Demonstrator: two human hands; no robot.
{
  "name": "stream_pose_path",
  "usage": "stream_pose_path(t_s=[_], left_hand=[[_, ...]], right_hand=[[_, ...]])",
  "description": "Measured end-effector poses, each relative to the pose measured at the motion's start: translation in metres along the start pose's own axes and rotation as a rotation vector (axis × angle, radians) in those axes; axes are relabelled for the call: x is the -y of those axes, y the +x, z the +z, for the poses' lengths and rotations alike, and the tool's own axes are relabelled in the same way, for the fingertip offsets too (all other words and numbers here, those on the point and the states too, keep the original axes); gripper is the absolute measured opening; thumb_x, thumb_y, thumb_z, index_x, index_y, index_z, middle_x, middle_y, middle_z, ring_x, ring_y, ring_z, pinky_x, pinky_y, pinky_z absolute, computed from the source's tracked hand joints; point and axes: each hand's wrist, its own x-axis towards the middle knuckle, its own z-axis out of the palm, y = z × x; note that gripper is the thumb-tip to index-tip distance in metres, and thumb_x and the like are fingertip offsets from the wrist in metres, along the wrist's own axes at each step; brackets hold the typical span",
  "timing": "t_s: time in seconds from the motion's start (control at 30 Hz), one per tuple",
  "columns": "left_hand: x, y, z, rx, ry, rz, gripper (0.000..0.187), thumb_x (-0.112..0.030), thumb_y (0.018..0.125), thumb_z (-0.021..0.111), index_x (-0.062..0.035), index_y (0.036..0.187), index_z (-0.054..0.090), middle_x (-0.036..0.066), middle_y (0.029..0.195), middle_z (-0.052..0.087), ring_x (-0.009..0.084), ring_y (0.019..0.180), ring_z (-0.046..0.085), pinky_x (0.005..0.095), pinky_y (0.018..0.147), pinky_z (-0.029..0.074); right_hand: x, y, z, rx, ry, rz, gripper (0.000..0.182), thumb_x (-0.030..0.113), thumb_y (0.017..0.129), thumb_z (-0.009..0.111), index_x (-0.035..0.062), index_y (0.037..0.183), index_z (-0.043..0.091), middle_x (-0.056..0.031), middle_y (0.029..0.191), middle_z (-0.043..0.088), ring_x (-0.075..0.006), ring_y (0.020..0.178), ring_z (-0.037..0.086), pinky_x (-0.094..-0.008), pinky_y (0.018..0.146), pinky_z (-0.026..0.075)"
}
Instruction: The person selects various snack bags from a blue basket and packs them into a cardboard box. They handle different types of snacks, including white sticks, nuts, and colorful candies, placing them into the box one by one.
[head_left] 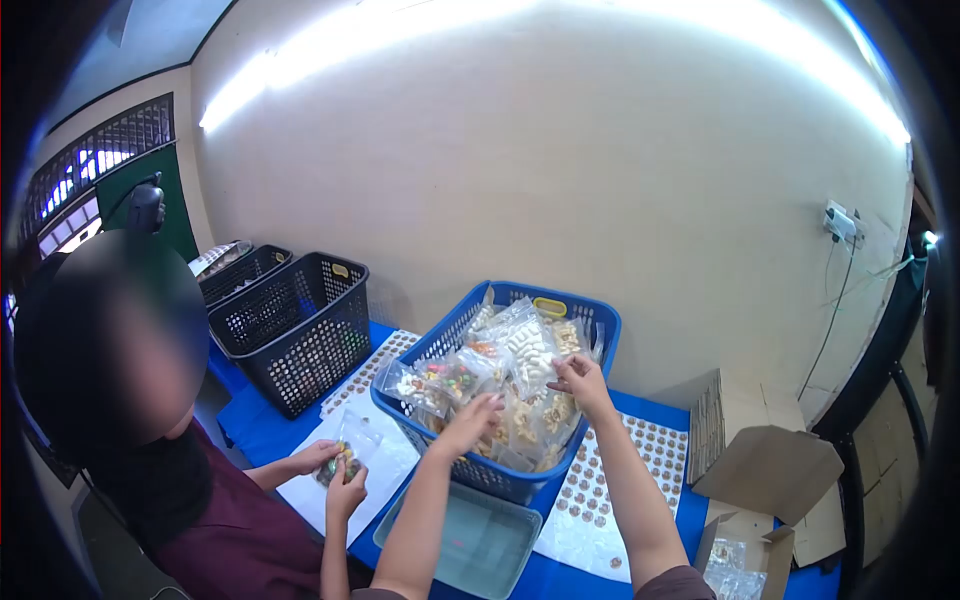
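A blue basket point(520, 485) is heaped with clear plastic bags of snacks, some white, some pale, some multicoloured. My left hand point(474, 422) is over the near middle of the heap, its fingers bent and apart, with nothing seen held in them. Over the right side of the heap, my right hand point(579, 378) has its thumb and fingers pinched together at the edge of a clear bag of white pieces point(530, 345). To the left of the white bag lies a bag of colourful pieces point(455, 378).
A co-worker point(230, 510) at left holds a small bag point(345, 460). Black baskets point(310, 350) stand behind. Sticker sheets point(630, 470) lie on the blue table point(245, 420). A greenish tray point(470, 545) is in front; an open cardboard box point(770, 475) stands right.
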Motion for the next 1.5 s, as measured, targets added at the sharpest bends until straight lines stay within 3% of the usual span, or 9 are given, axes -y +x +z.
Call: stream_pose_path(t_s=[0.1, 0.33, 0.43, 0.63, 0.8, 1.03, 1.17, 1.37, 1.5], left_hand=[[-0.032, -0.019, 0.062, -0.075, -0.216, 0.035, 0.057, -0.045, 0.095, 0.05, -0.0091, 0.138, 0.039, 0.01, 0.128, 0.052, 0.0211, 0.105, 0.058, 0.0364, 0.091, 0.044], [-0.071, -0.069, 0.114, -0.171, -0.617, 0.09, 0.032, -0.022, 0.097, 0.053, -0.0059, 0.124, 0.047, 0.007, 0.109, 0.06, 0.0153, 0.099, 0.061, 0.0286, 0.077, 0.053], [-0.081, -0.096, 0.123, -0.235, -0.711, 0.127, 0.028, -0.019, 0.097, 0.052, -0.006, 0.122, 0.049, 0.007, 0.109, 0.06, 0.0137, 0.097, 0.061, 0.028, 0.084, 0.051], [-0.051, -0.151, 0.236, 0.081, -0.478, 0.129, 0.035, -0.012, 0.093, 0.061, -0.004, 0.124, 0.048, 0.004, 0.114, 0.056, 0.0109, 0.105, 0.054, 0.0261, 0.091, 0.044], [-0.053, -0.172, 0.353, 0.232, -0.563, -0.068, 0.04, -0.035, 0.101, 0.042, -0.0034, 0.126, 0.047, 0.007, 0.114, 0.055, 0.0126, 0.108, 0.052, 0.0283, 0.094, 0.042], [-0.069, -0.217, 0.535, 0.622, -0.476, 0.076, 0.039, -0.023, 0.1, 0.048, -0.0037, 0.132, 0.04, 0.006, 0.122, 0.05, 0.0111, 0.113, 0.047, 0.0284, 0.098, 0.039], [-0.03, -0.21, 0.573, 0.508, -0.453, -0.146, 0.062, -0.038, 0.098, 0.047, -0.0009, 0.143, 0.027, 0.015, 0.137, 0.044, 0.0211, 0.126, 0.041, 0.0329, 0.106, 0.033], [-0.054, -0.165, 0.495, -0.093, -0.474, 0.059, 0.053, -0.029, 0.088, 0.068, -0.0066, 0.129, 0.044, 0.006, 0.112, 0.058, 0.0145, 0.101, 0.059, 0.0289, 0.086, 0.051], [-0.022, -0.158, 0.446, -0.283, -0.634, 0.066, 0.033, -0.019, 0.095, 0.056, -0.0061, 0.124, 0.048, 0.007, 0.108, 0.061, 0.0173, 0.092, 0.064, 0.0273, 0.078, 0.054]], right_hand=[[0.039, -0.08, 0.025, 0.084, -0.691, -0.539, 0.016, 0.009, 0.084, 0.068, -0.0002, 0.078, 0.056, -0.0174, 0.119, 0.059, -0.0283, 0.11, 0.059, -0.0337, 0.085, 0.052], [0.078, -0.205, 0.031, 0.354, -0.948, -0.705, 0.015, 0.008, 0.082, 0.069, 0.0107, 0.097, 0.068, -0.0163, 0.134, 0.05, -0.0342, 0.124, 0.049, -0.0436, 0.102, 0.041], [0.077, -0.235, 0.008, 0.121, -0.685, -0.559, 0.019, 0.016, 0.086, 0.066, 0.009, 0.104, 0.066, -0.0153, 0.129, 0.053, -0.0322, 0.127, 0.046, -0.0469, 0.111, 0.029], [0.055, -0.293, -0.06, 0.018, -0.077, 0.143, 0.057, 0.031, 0.092, 0.061, -0.0005, 0.136, 0.041, -0.0148, 0.124, 0.054, -0.0192, 0.117, 0.05, -0.0339, 0.098, 0.042], [0.069, -0.383, -0.138, -0.27, -0.233, 0.008, 0.039, 0.029, 0.097, 0.055, -0.0015, 0.121, 0.053, -0.0074, 0.107, 0.061, -0.0124, 0.099, 0.056, -0.027, 0.085, 0.046], [0.123, -0.524, -0.269, -0.516, -0.141, -0.011, 0.036, 0.029, 0.1, 0.048, -0.001, 0.119, 0.053, -0.0059, 0.108, 0.06, -0.0114, 0.098, 0.055, -0.0271, 0.085, 0.045], [0.126, -0.558, -0.332, -0.59, -0.065, -0.012, 0.044, 0.037, 0.102, 0.039, -0.001, 0.119, 0.055, -0.0095, 0.112, 0.061, -0.0154, 0.098, 0.058, -0.0306, 0.088, 0.046], [0.162, -0.585, -0.392, -0.853, -0.223, -0.117, 0.044, 0.033, 0.102, 0.037, -0.0041, 0.112, 0.058, -0.012, 0.1, 0.064, -0.0172, 0.091, 0.061, -0.0303, 0.083, 0.049], [0.127, -0.601, -0.42, -0.907, -0.236, 0.033, 0.036, 0.028, 0.101, 0.04, -0.001, 0.113, 0.058, -0.0104, 0.097, 0.065, -0.0164, 0.088, 0.062, -0.029, 0.08, 0.05]])
